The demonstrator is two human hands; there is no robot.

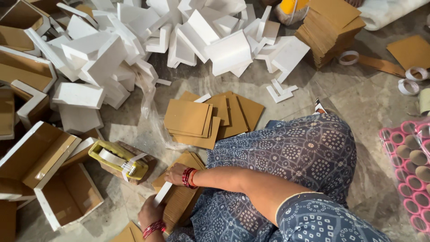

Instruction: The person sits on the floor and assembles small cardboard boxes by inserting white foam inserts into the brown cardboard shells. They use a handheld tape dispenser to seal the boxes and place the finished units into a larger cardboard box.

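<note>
While my right hand presses flat the brown corrugated cardboard stack beside the yellow tape dispenser, my left hand seemingly pinches white tape; keeping it taut matters.

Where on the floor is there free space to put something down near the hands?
Bare floor shows between the tape dispenser and the loose cardboard sheets, and right of the knee toward the pink tape rolls. The foam pieces and open boxes crowd the left. Both hands rest on a cardboard stack.
</note>
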